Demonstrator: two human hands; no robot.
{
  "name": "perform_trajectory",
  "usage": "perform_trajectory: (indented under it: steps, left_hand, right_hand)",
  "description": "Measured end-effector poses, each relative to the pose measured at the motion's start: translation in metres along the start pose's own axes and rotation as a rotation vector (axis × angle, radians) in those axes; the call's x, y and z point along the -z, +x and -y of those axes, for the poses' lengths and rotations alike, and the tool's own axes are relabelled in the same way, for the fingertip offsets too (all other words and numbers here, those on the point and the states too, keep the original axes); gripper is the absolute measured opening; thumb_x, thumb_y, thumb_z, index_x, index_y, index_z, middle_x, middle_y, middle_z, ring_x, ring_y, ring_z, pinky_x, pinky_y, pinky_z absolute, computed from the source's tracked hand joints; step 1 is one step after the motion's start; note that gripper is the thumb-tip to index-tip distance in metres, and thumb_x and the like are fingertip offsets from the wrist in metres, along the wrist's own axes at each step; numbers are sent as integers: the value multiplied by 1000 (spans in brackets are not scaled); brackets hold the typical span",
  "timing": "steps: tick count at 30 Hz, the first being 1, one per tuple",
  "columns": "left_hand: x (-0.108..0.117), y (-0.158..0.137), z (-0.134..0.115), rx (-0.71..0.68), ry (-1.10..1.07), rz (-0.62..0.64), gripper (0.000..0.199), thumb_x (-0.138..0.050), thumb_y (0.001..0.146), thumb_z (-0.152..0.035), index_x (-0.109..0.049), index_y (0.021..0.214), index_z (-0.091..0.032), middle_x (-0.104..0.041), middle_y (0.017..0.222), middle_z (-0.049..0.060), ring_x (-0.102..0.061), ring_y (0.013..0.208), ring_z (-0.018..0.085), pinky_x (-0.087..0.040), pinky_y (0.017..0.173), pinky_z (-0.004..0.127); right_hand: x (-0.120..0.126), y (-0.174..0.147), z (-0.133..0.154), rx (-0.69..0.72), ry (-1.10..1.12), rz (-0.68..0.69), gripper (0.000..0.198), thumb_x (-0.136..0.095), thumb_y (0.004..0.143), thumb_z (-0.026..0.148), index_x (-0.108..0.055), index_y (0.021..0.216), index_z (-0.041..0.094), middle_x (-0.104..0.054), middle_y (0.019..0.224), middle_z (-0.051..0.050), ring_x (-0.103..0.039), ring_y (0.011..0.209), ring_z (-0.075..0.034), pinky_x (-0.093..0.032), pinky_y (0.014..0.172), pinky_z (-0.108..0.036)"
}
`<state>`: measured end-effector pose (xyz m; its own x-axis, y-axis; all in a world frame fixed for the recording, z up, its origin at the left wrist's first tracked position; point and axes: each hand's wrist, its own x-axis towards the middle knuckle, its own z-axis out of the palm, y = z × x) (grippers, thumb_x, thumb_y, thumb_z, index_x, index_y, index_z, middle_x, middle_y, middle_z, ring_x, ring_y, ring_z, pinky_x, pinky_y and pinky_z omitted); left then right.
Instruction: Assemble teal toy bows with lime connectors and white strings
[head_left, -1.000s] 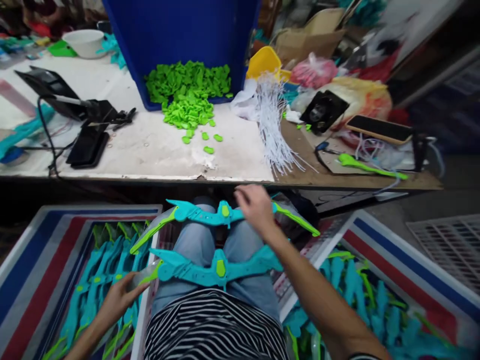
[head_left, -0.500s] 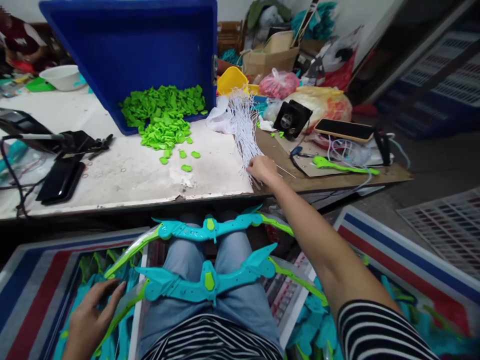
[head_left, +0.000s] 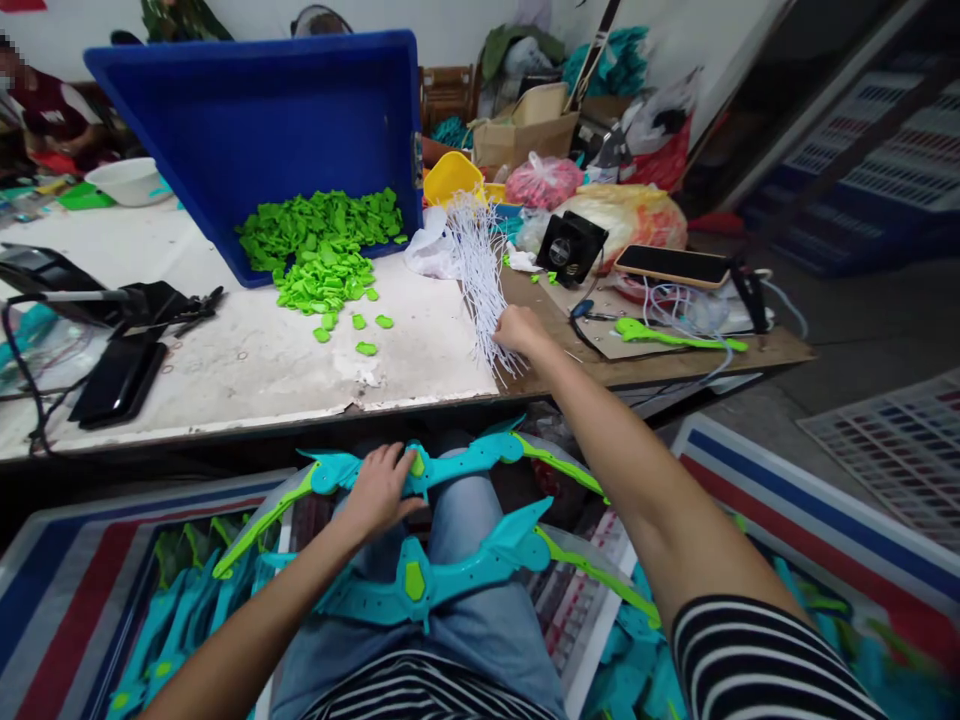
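Two turquoise toy bows with lime-green limbs lie across my lap, the far bow nearer the table and the near bow closer to my body. My left hand lies over the middle of the far bow, fingers stretched forward and thumb apart. On the table, my right hand has its fingers closed at the lower part of a bundle of white strings. Exactly how many strings it pinches is hidden by the hand.
A tilted blue bin spills lime-green plastic pieces onto the table. At right sit a small black fan, a phone and a green limb piece. Crates of bows flank my legs. Another person sits far left.
My left hand has moved from the lower left, beside the near bow's limb, up and right onto the far bow. My right hand stays at the strings. The view has tilted slightly upward.
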<state>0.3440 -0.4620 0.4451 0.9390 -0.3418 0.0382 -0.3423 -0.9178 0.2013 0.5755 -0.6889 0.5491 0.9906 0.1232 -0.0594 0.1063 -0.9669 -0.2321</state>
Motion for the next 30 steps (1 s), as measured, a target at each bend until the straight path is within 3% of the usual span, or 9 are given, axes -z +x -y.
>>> perform_trajectory:
  steps: [3, 7, 12, 16, 21, 23, 26, 28, 30]
  left_hand:
    - [-18, 6, -7, 72, 19, 152, 72, -67, 76, -25, -35, 140, -17, -58, 114, 16, -57, 104, 31, -45, 87, 44]
    - [-20, -10, 2, 89, -19, 142, 73, -65, 77, -21, -31, 141, -19, -57, 111, 12, -56, 103, 29, -43, 86, 41]
    - [-16, -14, 7, 81, 3, 151, 73, -66, 76, -25, -32, 141, -20, -58, 111, 12, -56, 102, 28, -43, 85, 40]
    - [-20, -14, 13, 46, -4, 120, 71, -65, 78, -28, -33, 140, -19, -59, 109, 12, -57, 102, 28, -44, 85, 39]
    - [-15, -12, 18, 25, -64, 62, 68, -67, 74, -28, -40, 137, -19, -58, 116, 15, -55, 106, 31, -45, 89, 44]
    - [-3, -8, 6, 24, -112, -44, 59, -64, 76, -27, -47, 131, -17, -53, 125, 18, -50, 115, 33, -42, 95, 49]
    - [19, -5, -38, -37, -327, -138, 39, -53, 83, -28, -56, 120, -17, -55, 124, 15, -50, 116, 29, -41, 99, 48]
    - [24, -9, -78, -100, -573, -29, 32, -50, 86, -30, -61, 113, -17, -62, 113, 11, -56, 107, 24, -45, 95, 41]
    - [17, -16, -117, -127, -828, 228, 28, -51, 85, -32, -66, 104, -17, -67, 102, 9, -61, 94, 21, -50, 85, 34]
  right_hand:
    - [0, -1, 1, -49, -62, 48, 38, -67, 69, 11, -69, 106, 2, -67, 105, -27, -64, 102, -32, -49, 85, -36]
    - [5, -4, -5, -61, -77, 92, 33, -66, 70, 13, -71, 103, 6, -70, 99, -21, -65, 98, -29, -50, 81, -34]
    - [16, -17, -24, -77, 208, 159, 5, -69, 70, 17, -71, 69, 13, -65, 58, -5, -60, 57, -15, -47, 56, -24]
    - [12, -61, -59, -110, 652, 341, 19, -75, 62, 22, -60, 52, 15, -51, 39, 3, -42, 38, -7, -30, 39, -19]
    - [-7, -154, -109, -225, 991, 432, 27, -80, 48, 35, -62, 55, 16, -60, 46, 0, -42, 37, -6, -27, 36, -19]
    - [-15, -191, -120, -284, 1064, 414, 32, -80, 47, 41, -64, 58, 16, -63, 50, -2, -47, 40, -8, -31, 38, -20]
    - [-25, -240, -129, -345, 1109, 325, 34, -78, 49, 45, -66, 62, 16, -63, 54, -1, -49, 44, -9, -36, 42, -21]
    - [-32, -272, -134, -400, 1079, 225, 34, -77, 50, 46, -66, 63, 17, -59, 51, 2, -45, 44, -8, -35, 42, -21]
    - [-41, -306, -141, -473, 1041, 121, 34, -76, 53, 48, -66, 64, 17, -56, 50, 3, -43, 43, -8, -33, 42, -22]
